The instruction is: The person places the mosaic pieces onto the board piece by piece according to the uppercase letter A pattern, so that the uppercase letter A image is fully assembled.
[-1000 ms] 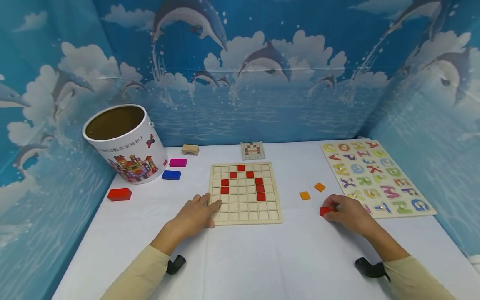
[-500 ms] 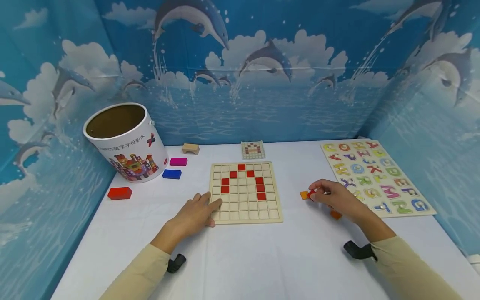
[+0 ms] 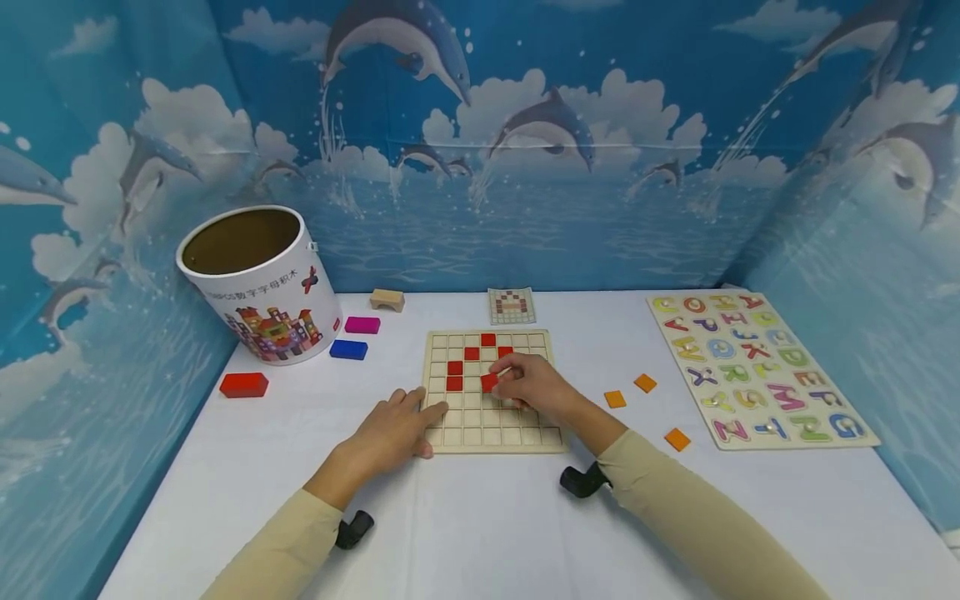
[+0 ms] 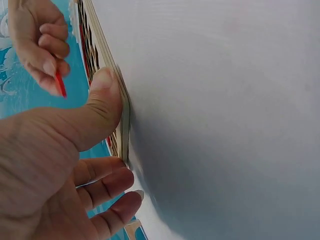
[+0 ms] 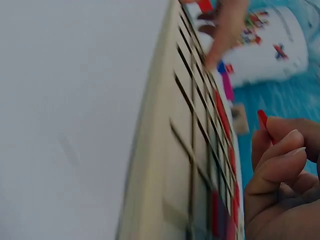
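A wooden grid board [image 3: 472, 437] lies flat in front of me with several red square tiles [image 3: 454, 367] set in its cells. My left hand [image 3: 390, 427] rests at the board's left edge; in the left wrist view its thumb [image 4: 102, 95] presses on the rim and the fingers lie loosely alongside. My right hand [image 3: 534, 383] is over the middle of the board, pinching one red square tile [image 3: 489, 382] between thumb and fingertips. In the right wrist view that tile [image 5: 265, 124] stands on edge above the grid. The right hand hides some tiles on the board's right side.
Several orange tiles [image 3: 615, 399] lie right of the board, near an alphabet puzzle board [image 3: 708, 400]. A small pattern card [image 3: 512, 307] lies behind the grid. At left stand a white bucket [image 3: 270, 308], a red block [image 3: 243, 385], a blue block [image 3: 348, 349] and a magenta block [image 3: 363, 325].
My right hand has picked up a red tile beside the orange tiles and carried it left over the board. One orange tile there is newly uncovered. The left hand has stayed put.
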A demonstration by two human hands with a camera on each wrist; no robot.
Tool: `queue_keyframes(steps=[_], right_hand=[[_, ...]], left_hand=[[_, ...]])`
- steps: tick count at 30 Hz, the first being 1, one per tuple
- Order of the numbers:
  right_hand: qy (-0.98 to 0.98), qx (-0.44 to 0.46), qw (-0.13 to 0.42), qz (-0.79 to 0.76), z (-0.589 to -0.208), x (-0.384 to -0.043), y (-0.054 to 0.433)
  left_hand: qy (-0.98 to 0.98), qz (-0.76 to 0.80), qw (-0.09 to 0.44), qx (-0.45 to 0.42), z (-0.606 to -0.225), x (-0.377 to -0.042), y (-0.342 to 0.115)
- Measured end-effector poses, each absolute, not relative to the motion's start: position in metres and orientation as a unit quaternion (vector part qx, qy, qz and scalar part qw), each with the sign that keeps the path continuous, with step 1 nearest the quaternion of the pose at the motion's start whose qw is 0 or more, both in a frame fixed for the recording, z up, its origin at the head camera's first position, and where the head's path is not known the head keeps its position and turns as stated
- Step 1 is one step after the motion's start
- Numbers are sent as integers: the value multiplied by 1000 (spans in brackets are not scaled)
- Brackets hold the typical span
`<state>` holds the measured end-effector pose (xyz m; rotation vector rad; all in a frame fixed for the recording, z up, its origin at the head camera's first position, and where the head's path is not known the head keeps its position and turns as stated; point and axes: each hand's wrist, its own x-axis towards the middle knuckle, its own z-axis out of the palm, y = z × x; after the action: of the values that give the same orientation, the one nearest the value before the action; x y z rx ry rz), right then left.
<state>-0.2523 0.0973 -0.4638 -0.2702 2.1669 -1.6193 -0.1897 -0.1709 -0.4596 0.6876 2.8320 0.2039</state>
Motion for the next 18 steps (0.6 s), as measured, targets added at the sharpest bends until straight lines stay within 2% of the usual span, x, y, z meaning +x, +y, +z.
queue_keyframes(steps=[5,12,18], right_hand=[[802,-107,202,-553,-469,-247,55],[890,-156,107,-414,-479,-241,33],[906,-181,73,-374,-480,-238,25]], left_hand=[[962,87,112,233,-460,-192,-171],[965,81,109,224,-462,-192,-171],[966,84,106,219,-462,-192,-172]])
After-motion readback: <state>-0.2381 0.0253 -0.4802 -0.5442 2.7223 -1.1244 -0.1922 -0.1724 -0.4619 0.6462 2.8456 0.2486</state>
